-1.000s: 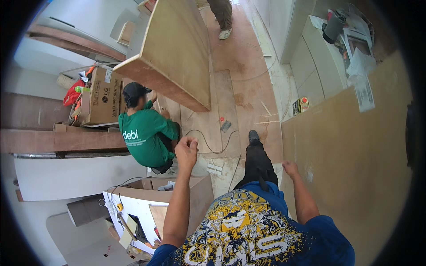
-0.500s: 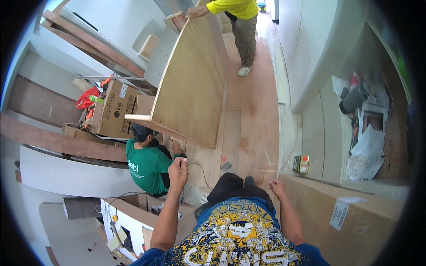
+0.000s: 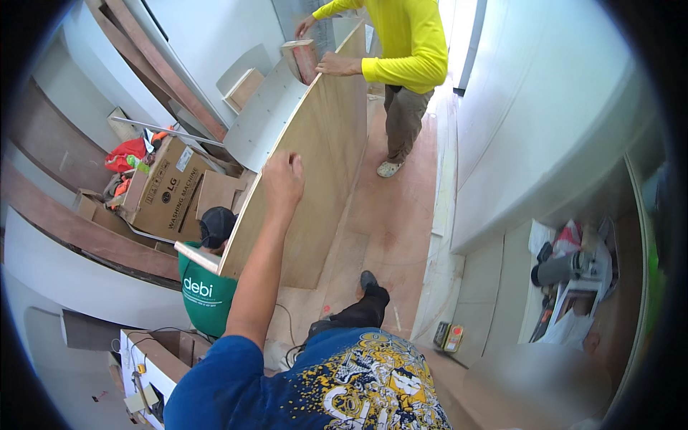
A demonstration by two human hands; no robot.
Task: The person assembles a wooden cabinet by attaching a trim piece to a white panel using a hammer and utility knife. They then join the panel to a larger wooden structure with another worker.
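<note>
My left hand is raised on my outstretched arm, its fingers curled closed. In view it overlaps the upper edge of a large plywood panel; I cannot tell whether it touches that edge or holds anything. The panel stands on its long side, running away from me, with a short return strip at its near end. A person in a yellow top stands at the far end with one hand on the panel's upper edge. My right hand is out of view.
Behind the panel's near end a person in a green shirt crouches, partly hidden. A cardboard box with loose items lies at left. At right are a yellow-and-black case and a cluttered shelf recess. A cable lies on the floor.
My left hand has reached forward and up to the panel's edge. My right hand has left the view. The person in yellow appears nearer, and my body has turned.
</note>
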